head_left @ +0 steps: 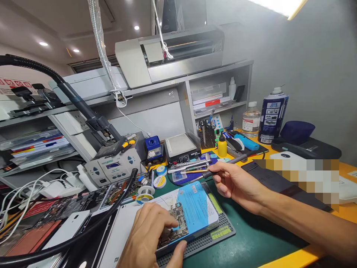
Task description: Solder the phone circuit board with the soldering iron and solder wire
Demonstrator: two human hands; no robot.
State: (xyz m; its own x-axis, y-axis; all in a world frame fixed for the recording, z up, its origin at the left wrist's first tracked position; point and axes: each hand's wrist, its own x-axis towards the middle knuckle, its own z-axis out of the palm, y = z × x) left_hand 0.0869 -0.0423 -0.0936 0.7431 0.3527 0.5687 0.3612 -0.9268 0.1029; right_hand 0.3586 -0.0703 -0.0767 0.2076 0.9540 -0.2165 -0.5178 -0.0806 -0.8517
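A phone circuit board (181,219) lies on a blue and white box (195,203). My left hand (147,234) curves over the board's near left part, its fingers bent onto it and the thumb down by the box's front side. Part of the board is hidden beneath that hand. Behind the box, my right hand (231,182) pinches a thin gold-coloured tool (195,171) with a pale tip, which points left. Other slim tools (195,165) lie close behind it.
A grey honeycomb pad (224,230) sits under the box on a green mat (256,234). Solder wire (145,194), a yellow bottle (222,146) and a soldering station (111,169) stand around. A black hose (83,236) crosses the left; phones (67,230) lie there.
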